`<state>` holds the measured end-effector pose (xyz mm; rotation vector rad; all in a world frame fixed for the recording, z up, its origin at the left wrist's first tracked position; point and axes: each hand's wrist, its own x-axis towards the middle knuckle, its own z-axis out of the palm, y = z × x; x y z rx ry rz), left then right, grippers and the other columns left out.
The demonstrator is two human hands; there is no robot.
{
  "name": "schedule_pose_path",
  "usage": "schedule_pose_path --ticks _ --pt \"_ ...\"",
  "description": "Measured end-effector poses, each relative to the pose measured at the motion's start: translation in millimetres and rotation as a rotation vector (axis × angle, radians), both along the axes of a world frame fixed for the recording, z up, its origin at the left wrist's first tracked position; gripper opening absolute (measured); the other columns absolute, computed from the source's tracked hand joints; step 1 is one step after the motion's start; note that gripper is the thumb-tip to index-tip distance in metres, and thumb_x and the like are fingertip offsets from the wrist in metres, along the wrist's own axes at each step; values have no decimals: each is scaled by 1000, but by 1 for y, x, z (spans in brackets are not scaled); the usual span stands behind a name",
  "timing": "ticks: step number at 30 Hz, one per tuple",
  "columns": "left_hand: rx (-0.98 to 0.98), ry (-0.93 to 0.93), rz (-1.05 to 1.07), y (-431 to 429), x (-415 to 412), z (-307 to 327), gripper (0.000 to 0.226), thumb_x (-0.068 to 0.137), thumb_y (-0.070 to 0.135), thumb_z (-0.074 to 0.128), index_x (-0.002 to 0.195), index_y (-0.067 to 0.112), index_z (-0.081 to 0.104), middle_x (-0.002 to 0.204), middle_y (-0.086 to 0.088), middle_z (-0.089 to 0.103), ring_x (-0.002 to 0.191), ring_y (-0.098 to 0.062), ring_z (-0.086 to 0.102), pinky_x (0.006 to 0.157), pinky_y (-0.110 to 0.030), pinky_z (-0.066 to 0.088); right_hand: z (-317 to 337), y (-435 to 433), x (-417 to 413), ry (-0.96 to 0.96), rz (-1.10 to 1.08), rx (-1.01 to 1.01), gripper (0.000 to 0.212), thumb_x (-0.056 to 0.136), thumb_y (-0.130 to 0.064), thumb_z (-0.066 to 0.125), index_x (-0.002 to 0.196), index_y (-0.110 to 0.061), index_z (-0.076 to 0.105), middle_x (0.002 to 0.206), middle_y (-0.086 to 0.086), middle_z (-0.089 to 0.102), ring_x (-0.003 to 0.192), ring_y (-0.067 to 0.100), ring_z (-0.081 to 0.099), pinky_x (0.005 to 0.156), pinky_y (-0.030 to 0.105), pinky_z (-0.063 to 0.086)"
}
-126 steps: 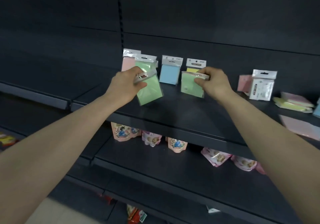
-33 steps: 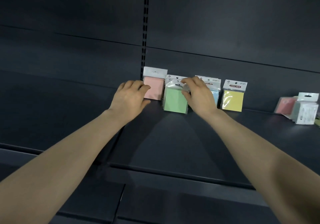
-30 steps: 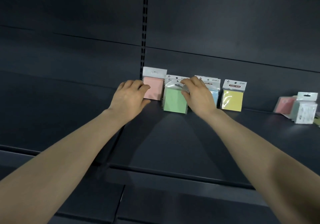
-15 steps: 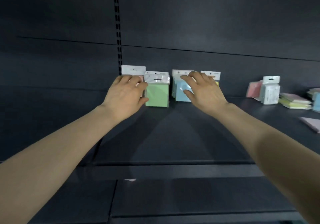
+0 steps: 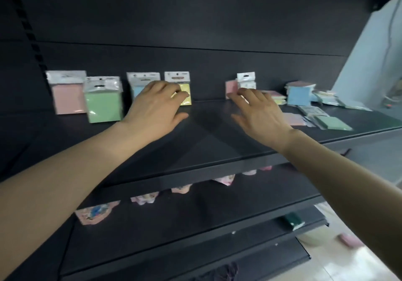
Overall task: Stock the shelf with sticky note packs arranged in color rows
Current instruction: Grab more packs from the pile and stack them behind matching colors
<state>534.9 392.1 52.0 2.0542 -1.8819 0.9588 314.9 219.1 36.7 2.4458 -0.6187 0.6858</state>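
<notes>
Four sticky note packs stand upright along the back of the shelf [image 5: 195, 145]. Take the yellow pack [image 5: 186, 92] as the mark. The blue pack [image 5: 139, 86] is just to its left, the green pack [image 5: 103, 104] further left and set a little forward, and the pink pack [image 5: 67, 98] furthest left.

The left hand [image 5: 156, 108] hangs in front of the yellow pack. Its fingers [image 5: 174, 89] are loosely spread and grip nothing. Their tips cover the lower left of the yellow pack and part of the blue one; whether they touch cannot be told.

Right of the yellow pack, past a bare gap, the right hand [image 5: 258, 111] reaches with its fingers [image 5: 243, 92] straight and apart. The tips are at a white-backed pack [image 5: 245, 81] and a small pink pack [image 5: 231, 89] leaning there. Further right of the yellow pack lie loose packs [image 5: 315, 108] in a heap.
</notes>
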Motion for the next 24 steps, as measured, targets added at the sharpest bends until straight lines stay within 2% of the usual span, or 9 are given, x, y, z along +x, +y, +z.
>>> schedule_pose_path --ticks 6,13,18,24 --pt "40 76 -85 -76 -108 -3 53 91 46 52 135 16 50 133 -8 53 121 -31 47 103 -44 39 -2 -47 -121 22 -116 81 52 93 -39 53 138 -16 46 131 10 53 115 35 52 93 45 41" --pt "86 127 -181 -170 -223 -13 51 95 44 48 140 20 43 142 -3 45 128 -26 41 103 -41 40 -8 -108 -236 41 -247 181 52 98 -43 42 145 -22 38 143 6 46 127 31 44 104 45 36" --pt "153 108 -193 -228 -259 -16 53 97 42 46 143 17 40 148 -5 40 134 -26 36 109 -41 35 -9 -152 -273 19 -281 275 52 97 -40 43 146 -25 36 145 3 43 130 30 41 105 43 33" --pt "200 113 -140 -292 -256 -23 54 97 41 46 144 18 37 147 -5 40 134 -26 37 105 -43 39 -9 -209 -269 13 -259 303 45 98 -40 43 141 -27 41 131 3 52 119 31 48 98 41 36"
